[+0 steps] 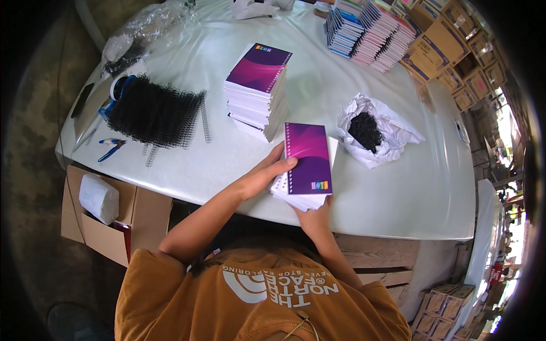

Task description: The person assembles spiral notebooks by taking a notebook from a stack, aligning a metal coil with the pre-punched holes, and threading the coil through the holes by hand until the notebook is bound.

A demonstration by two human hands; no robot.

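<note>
Over the front edge of the table, both hands hold a loose notebook block [307, 153] with a purple and magenta cover and punched holes down its left side. My left hand [264, 175] grips that left side, thumb on the cover. Beneath the block's lower end is my right hand [316, 216], its fingers mostly hidden by the pages. Some white sheets fan out unevenly under the cover. Just beyond stands a tall stack of punched pages [250, 102] topped by a similar purple cover [260, 67].
Black spiral coils [156, 113] lie at the left, near blue-handled pliers [112, 149]. On the right sits a white bag [392, 139] holding black scraps [365, 131]. Finished-looking notebooks [382, 34] are piled far right. An open cardboard box [151, 219] stands below the table's left edge.
</note>
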